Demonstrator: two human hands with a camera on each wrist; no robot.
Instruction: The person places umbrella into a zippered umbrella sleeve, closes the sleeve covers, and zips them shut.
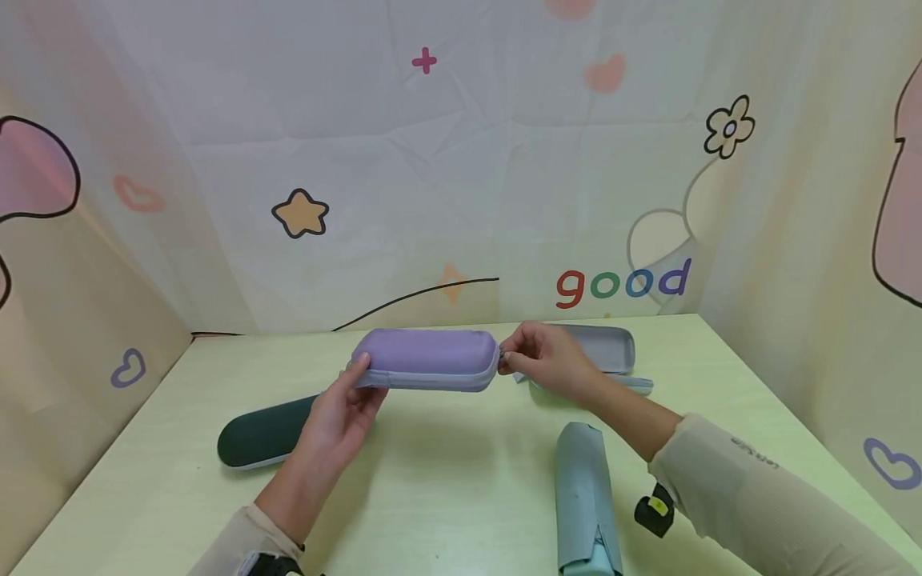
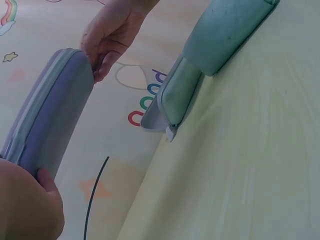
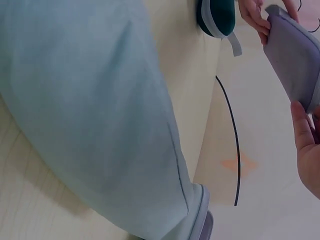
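Observation:
A purple zip case with a paler zip band is held up above the table, long side toward me. My left hand grips its left end, thumb on the near face. At the right end, my right hand pinches the zipper pull, mostly hidden by the fingertips. The left wrist view shows the zip band running along the purple case with its sides together. In the right wrist view, the right hand is at one end of the case, and the left hand holds the other.
A dark green case lies at the left, partly behind the left forearm. Behind the right hand, an open case shows its grey inside. A light blue pouch-like case lies front right, beside the right forearm. Printed curtains surround the table.

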